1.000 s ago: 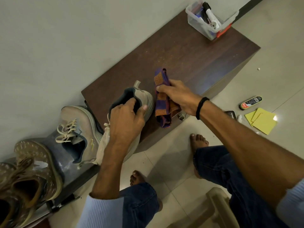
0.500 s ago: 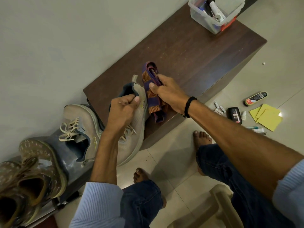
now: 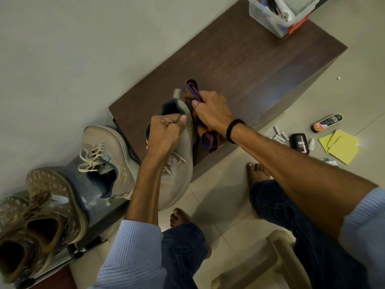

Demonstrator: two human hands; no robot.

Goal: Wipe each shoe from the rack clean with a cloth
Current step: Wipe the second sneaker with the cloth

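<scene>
The shoe [image 3: 181,170], a beige sneaker, is partly covered: the left forearm crosses its laces and near side, and the cloth [image 3: 191,89] masks the far side of its heel. Its long axis runs from far to near, heel raised over the front edge of the brown cabinet [image 3: 239,65] and toe pointing down toward the person, above the floor; the sole faces right. The left hand [image 3: 166,132] grips the collar, fingers curled into the opening and the thumb clamped on the outside, wrist bent with the forearm rising from below. The right hand [image 3: 212,113] reaches in from the right with the arm nearly straight, fingers and thumb closed round the bunched purple and orange cloth, which touches the heel; its loose end hangs under the wrist. A second sneaker [image 3: 108,147] lies on the rack [image 3: 89,190] just left, and the brown pair [image 3: 41,215] beyond it is cut off by the frame, as is the plastic box [image 3: 270,21] at the top.
</scene>
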